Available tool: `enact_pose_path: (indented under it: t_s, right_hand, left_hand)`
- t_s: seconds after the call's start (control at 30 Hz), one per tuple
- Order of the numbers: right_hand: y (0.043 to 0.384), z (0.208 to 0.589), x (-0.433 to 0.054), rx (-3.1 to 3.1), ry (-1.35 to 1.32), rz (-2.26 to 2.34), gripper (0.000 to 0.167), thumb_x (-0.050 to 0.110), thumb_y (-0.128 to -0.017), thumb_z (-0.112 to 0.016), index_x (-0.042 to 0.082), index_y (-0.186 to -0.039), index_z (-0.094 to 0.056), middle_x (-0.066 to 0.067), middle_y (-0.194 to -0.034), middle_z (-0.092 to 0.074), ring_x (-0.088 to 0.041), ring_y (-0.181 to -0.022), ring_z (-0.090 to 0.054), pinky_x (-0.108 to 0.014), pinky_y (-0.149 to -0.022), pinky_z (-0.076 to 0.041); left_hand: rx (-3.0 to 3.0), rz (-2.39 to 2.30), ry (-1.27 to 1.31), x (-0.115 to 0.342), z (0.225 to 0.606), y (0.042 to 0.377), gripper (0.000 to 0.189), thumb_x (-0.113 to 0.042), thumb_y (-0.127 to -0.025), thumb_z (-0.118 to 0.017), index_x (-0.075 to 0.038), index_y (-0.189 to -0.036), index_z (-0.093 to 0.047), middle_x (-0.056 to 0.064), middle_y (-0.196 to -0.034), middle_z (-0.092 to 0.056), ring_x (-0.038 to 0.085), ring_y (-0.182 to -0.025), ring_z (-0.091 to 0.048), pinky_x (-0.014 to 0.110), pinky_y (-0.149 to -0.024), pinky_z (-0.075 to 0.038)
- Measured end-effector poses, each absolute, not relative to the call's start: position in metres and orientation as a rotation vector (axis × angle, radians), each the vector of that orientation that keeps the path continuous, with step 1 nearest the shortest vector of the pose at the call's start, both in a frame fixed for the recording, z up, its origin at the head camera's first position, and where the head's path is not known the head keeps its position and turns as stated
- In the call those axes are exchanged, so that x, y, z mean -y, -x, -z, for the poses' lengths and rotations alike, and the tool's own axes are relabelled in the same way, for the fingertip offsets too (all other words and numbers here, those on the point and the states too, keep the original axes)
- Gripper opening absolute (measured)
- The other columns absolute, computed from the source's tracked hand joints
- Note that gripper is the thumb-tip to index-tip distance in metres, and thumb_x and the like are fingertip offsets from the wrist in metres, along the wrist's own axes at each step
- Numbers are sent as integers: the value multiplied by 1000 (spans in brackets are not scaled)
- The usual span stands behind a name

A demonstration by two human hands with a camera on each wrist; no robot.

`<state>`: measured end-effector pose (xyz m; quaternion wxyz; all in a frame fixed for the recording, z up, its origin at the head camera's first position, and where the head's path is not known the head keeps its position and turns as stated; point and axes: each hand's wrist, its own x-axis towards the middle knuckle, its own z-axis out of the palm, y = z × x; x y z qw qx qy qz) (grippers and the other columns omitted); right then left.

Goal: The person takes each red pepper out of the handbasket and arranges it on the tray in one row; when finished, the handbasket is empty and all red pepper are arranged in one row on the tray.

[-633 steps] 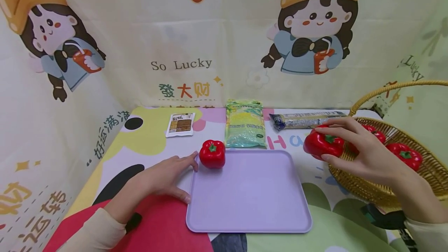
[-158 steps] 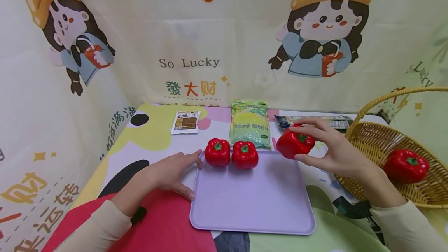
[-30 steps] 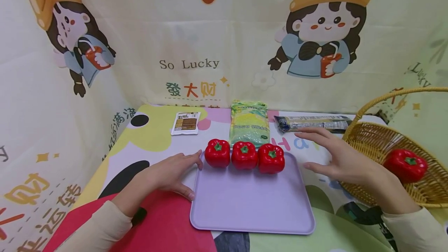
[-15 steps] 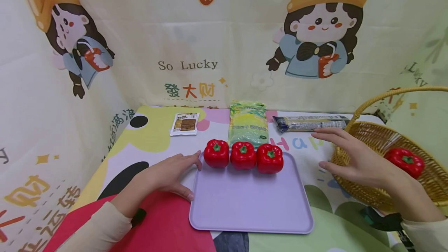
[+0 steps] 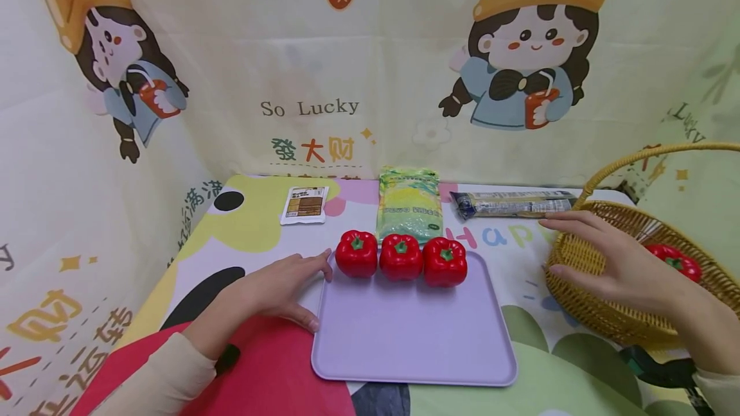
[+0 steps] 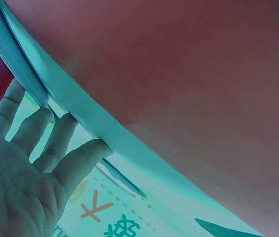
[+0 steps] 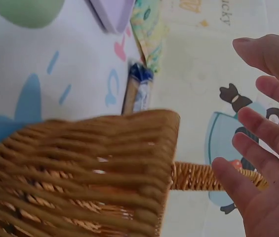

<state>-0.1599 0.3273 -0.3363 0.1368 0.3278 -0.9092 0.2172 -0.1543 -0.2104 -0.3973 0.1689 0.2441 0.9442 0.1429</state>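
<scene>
Three red bell peppers, the left one (image 5: 356, 253), the middle one (image 5: 401, 257) and the right one (image 5: 445, 262), stand in a row along the back of a lilac tray (image 5: 410, 339). My left hand (image 5: 268, 294) rests at the tray's left edge, thumb and fingers spread; its fingers (image 6: 55, 143) look extended in the left wrist view. Over the wicker basket (image 5: 584, 300) my right hand (image 5: 624, 268) hovers with fingers apart, holding nothing. Another red bell pepper (image 5: 673, 259) lies in the basket, partly hidden behind that hand. The right wrist view shows the basket's woven wall (image 7: 104, 163) beside the hand.
Behind the tray lie a green-yellow bag (image 5: 409, 204), a small white packet (image 5: 304, 205) and a long dark-ended package (image 5: 514, 204). The basket's tall handle (image 5: 636, 156) arches at the right. A printed cloth (image 5: 370, 69) hangs along the back.
Earlier, the right hand held a pepper by the tray; three now stand there, and one shows in the basket. In the last second the emptied right hand has moved right, over the basket. Left hand unmoved.
</scene>
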Motion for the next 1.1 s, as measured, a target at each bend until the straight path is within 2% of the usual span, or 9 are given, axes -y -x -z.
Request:
enact_pose_path:
  t_s: [0.33, 0.63, 0.8, 0.87, 0.93, 0.97, 1.03, 1.1]
  right_hand:
    - [166, 336, -349, 2592, -903, -574, 79, 4, -66, -95, 19, -137, -64, -1, -136, -57, 11, -130, -34, 0, -103, -20]
    - [170, 342, -365, 2631, -856, -541, 72, 5, -68, -93, 17, -134, -66, 2, -133, -59, 15, -128, -33, 2, -100, -18]
    - [175, 342, -378, 2666, -806, -514, 70, 7, -71, -93, 17, -134, -65, -2, -133, -59, 16, -126, -32, 0, -101, -16]
    - [176, 342, -385, 2708, -749, -523, 67, 9, -73, -91, 17, -134, -64, -7, -136, -58, 4, -127, -38, -16, -113, -22]
    - [176, 341, -391, 2749, -695, -534, 64, 10, -76, -90, 15, -134, -62, -13, -137, -57, -14, -128, -43, -45, -120, -30]
    - [177, 340, -393, 2766, -675, -531, 63, 11, -76, -89, 14, -133, -62, -15, -136, -57, -23, -126, -45, -59, -114, -35]
    - [177, 339, -397, 2809, -640, -521, 62, 14, -79, -88, 12, -134, -61, -20, -137, -55, -39, -119, -47, -80, -94, -37]
    - [177, 340, -400, 2844, -611, -503, 63, 17, -80, -88, 10, -135, -60, -23, -138, -54, -46, -119, -47, -80, -84, -39]
  left_hand:
    - [-2690, -415, -726, 209, 399, 157, 78, -65, -63, -89, -33, -125, -55, 5, -158, -43, 20, -111, -54, 40, -86, -51]
    - [-2682, -419, -679, 210, 396, 156, 78, -62, -62, -92, -33, -125, -56, 4, -157, -45, 20, -114, -54, 41, -88, -52]
    - [-2681, -431, -690, 211, 397, 154, 78, -62, -62, -91, -33, -125, -56, 5, -158, -43, 21, -115, -54, 42, -89, -52]
    - [-2679, -437, -700, 211, 397, 154, 78, -61, -62, -91, -32, -125, -56, 5, -157, -44, 21, -113, -54, 42, -87, -52]
    - [-2677, -441, -694, 211, 396, 154, 78, -60, -62, -92, -32, -125, -56, 5, -157, -44, 21, -112, -54, 41, -86, -52]
    - [-2677, -442, -690, 210, 396, 154, 78, -60, -62, -92, -32, -125, -56, 5, -157, -44, 21, -112, -54, 41, -86, -52]
    - [-2677, -442, -683, 210, 395, 154, 78, -59, -62, -93, -32, -125, -56, 5, -157, -44, 20, -112, -54, 41, -86, -52]
    - [-2679, -438, -685, 209, 394, 154, 78, -60, -62, -93, -32, -125, -56, 5, -158, -43, 20, -113, -54, 41, -87, -52]
